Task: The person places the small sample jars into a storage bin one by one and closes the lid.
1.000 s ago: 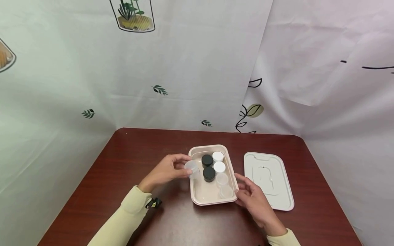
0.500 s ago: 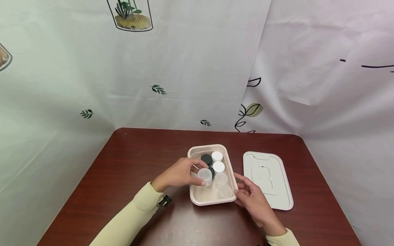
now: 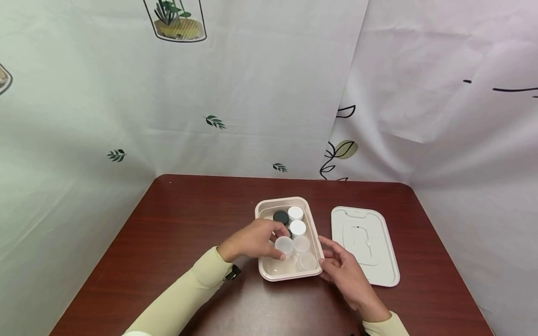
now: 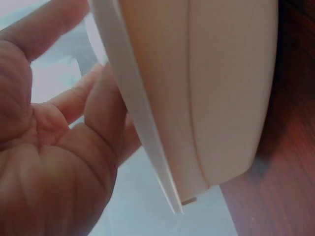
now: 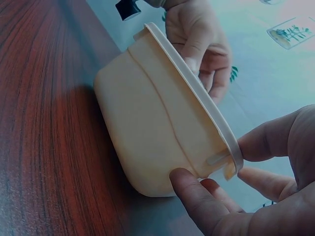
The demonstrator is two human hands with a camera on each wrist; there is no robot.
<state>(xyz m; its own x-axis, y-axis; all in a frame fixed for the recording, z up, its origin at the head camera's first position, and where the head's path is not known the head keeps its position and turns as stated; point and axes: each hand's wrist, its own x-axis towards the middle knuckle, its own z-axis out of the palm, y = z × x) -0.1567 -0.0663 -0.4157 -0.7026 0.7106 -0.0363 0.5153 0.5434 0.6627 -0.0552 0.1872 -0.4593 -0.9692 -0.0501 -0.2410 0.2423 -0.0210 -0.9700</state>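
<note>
A beige plastic box (image 3: 282, 200) stands on the brown table. My left hand (image 3: 271, 242) reaches in over its left wall and grips a small clear jar (image 3: 284, 244), low inside, beside another clear jar (image 3: 301, 243). Further jars sit in the box: a black-lidded one (image 3: 280, 217), two white-lidded ones (image 3: 295, 213) and a clear one (image 3: 308, 261) at the near right. My right hand (image 3: 325, 254) rests at the box's near right corner; in the right wrist view its thumb (image 5: 194, 194) touches the outer wall of the box (image 5: 157, 132). The left wrist view shows only my palm (image 4: 44, 162) beside the box wall (image 4: 221, 98).
The box's flat white lid (image 3: 363, 245) lies on the table just right of the box. Printed white sheets hang close behind and on both sides of the table. A small black clip (image 3: 234, 272) shows at my left cuff.
My left hand has carried the clear jar from above the box's left rim rightwards and down into the box. The right hand has stayed at the corner.
</note>
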